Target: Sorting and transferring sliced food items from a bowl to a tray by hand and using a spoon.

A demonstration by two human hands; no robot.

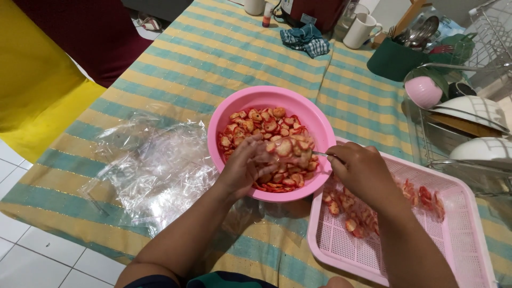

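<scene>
Red-and-cream sliced chips (269,140) fill the round pink plastic bowl (269,99), which sits on the table's striped yellow-and-teal cloth (213,58). Over the near side of the bowl the left hand (246,165) is curled around a small clear plastic bag (290,152) partly filled with the same chips, fingers closed on its mouth. Just right of the bowl the right hand (362,170) is closed on the thin metal handle of a spoon (321,154), whose tip reaches toward the bag; the spoon's bowl seems to be hidden among the chips, though the view there is cluttered. Below that hand, touching the bowl's right edge, lies a pink perforated plastic tray (464,245) holding several filled clear bags of chips (346,210). Left of the bowl a loose heap of empty clear plastic bags (154,165) lies on the cloth. Beyond the bowl rest a crumpled blue checked rag (305,40) and a white mug (360,31).
</scene>
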